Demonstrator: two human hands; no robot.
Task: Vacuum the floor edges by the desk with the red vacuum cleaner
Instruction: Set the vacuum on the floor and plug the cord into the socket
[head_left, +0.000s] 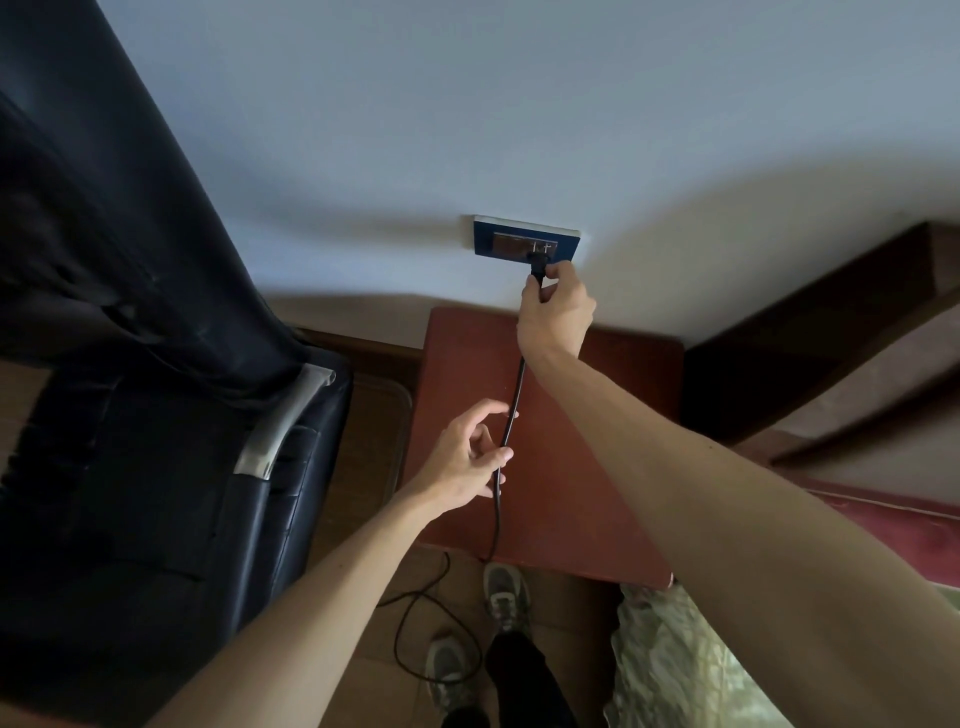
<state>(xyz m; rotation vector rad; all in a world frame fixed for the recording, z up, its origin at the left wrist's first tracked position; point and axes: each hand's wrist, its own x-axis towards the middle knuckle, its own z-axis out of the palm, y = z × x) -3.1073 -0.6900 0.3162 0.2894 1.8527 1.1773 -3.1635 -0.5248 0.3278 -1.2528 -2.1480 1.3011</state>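
Observation:
A blue wall socket (506, 240) sits on the pale wall above a red-brown side table (597, 457). My right hand (558, 312) pinches a black plug (537, 266) held against the socket's right outlet. From the plug a black power cord (511, 415) hangs down across the table top and loops on the floor (415, 623). My left hand (467, 457) is lower, fingers loosely curled around the cord at mid-length. The red vacuum cleaner is not in view.
A black leather armchair (156, 493) with a chrome arm (280, 426) stands to the left. A dark wooden bed frame (810, 338) and patterned bedding (675, 665) lie to the right. My shoes (504, 592) stand on the wooden floor below the table.

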